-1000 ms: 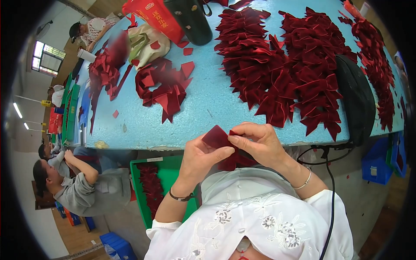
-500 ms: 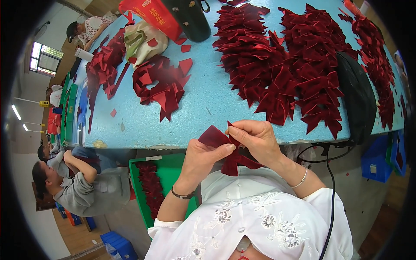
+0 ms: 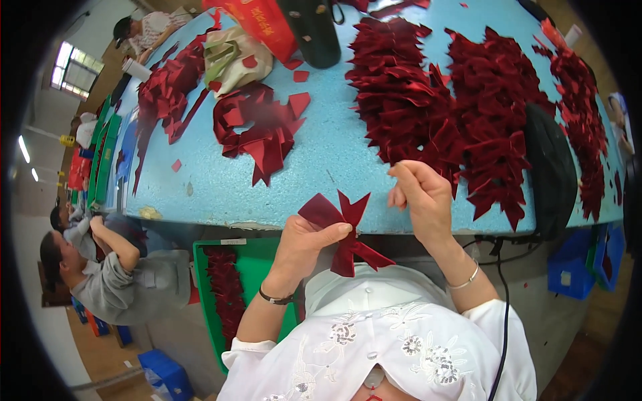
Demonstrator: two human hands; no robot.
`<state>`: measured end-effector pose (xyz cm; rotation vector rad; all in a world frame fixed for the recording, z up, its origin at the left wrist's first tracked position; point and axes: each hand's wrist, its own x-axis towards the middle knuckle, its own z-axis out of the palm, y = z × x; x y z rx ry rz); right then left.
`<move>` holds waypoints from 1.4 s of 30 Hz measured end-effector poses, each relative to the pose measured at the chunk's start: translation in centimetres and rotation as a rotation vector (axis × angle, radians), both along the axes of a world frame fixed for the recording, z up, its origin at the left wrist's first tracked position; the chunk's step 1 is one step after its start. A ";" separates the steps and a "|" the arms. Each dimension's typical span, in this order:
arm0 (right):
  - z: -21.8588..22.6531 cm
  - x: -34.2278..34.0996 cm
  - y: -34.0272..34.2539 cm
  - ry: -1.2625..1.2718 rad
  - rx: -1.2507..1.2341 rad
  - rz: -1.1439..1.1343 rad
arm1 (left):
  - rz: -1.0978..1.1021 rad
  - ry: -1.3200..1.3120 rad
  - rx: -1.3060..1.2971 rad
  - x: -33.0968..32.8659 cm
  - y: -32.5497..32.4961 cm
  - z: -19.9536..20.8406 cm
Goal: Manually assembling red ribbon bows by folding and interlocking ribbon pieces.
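Note:
A dark red velvet bow (image 3: 356, 252) with notched tails hangs in front of my chest, just short of the table's near edge. My left hand (image 3: 299, 248) is closed on it, the thumb pressing near its middle. To the right and a little higher, my right hand (image 3: 428, 204) is apart from the bow, fingers curled and thumb against the index finger. Whether a thread or anything else is in that pinch, I cannot make out. Beyond it, rows of finished-looking red bows (image 3: 394, 87) lie heaped on the blue table (image 3: 321, 174).
Loose red fabric pieces (image 3: 257, 137) and a cloth bag (image 3: 237, 63) lie at left. A dark bottle (image 3: 311, 33) stands at the back. A black bag (image 3: 552, 170) sits at the right edge. Below left is a green crate (image 3: 257, 267) holding bows. A person in grey (image 3: 134, 287) sits left.
My right hand has let go of the bow and moved up and to the right. My left hand keeps hold of the bow, whose pointed ends are now spread in view.

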<state>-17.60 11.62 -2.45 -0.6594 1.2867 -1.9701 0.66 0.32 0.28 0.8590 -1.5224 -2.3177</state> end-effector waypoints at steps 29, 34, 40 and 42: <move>0.3 5.3 -1.6 -0.147 0.185 0.199 | 0.134 0.091 0.038 1.4 0.2 -2.0; -0.3 5.1 -2.1 -0.219 0.179 0.240 | 0.104 0.093 0.095 1.3 -0.5 -1.8; -0.8 5.0 -2.3 -0.291 0.156 0.259 | 0.114 0.120 0.145 0.8 -0.6 -0.9; -0.7 5.1 -2.3 -0.326 0.143 0.268 | 0.119 0.127 0.148 0.7 -0.4 -0.6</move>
